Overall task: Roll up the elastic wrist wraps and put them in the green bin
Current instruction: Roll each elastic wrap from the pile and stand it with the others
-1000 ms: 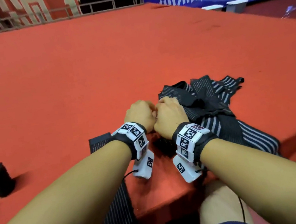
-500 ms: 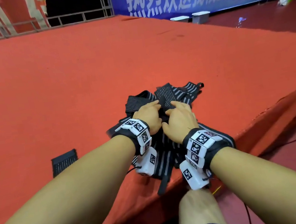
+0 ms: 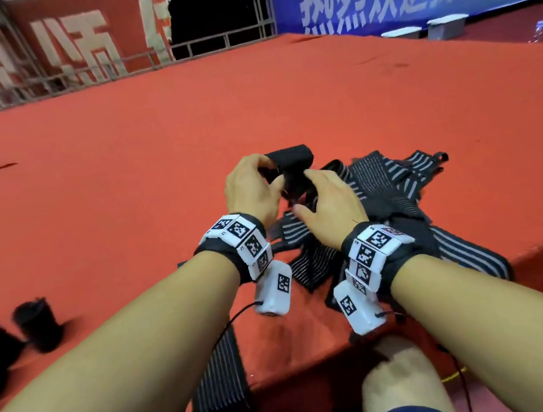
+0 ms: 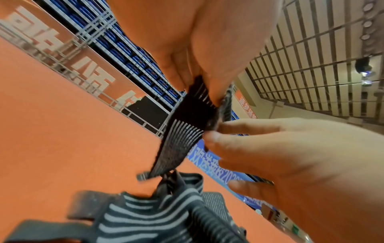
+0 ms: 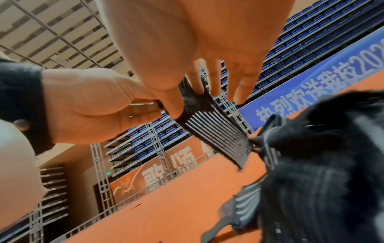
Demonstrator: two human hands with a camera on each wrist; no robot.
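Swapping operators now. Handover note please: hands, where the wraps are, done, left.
Left hand: pinches the dark end of one wrist wrap, lifted above the red surface.
Right hand: pinches the same end from the other side; the rest of the strap trails down to the pile.
Pile: unrolled striped wraps near the edge; one flat strap hangs over it.
Done: what look like two dark rolls stand at far left.
Left: roll this wrap and the others. The green bin is not in view.
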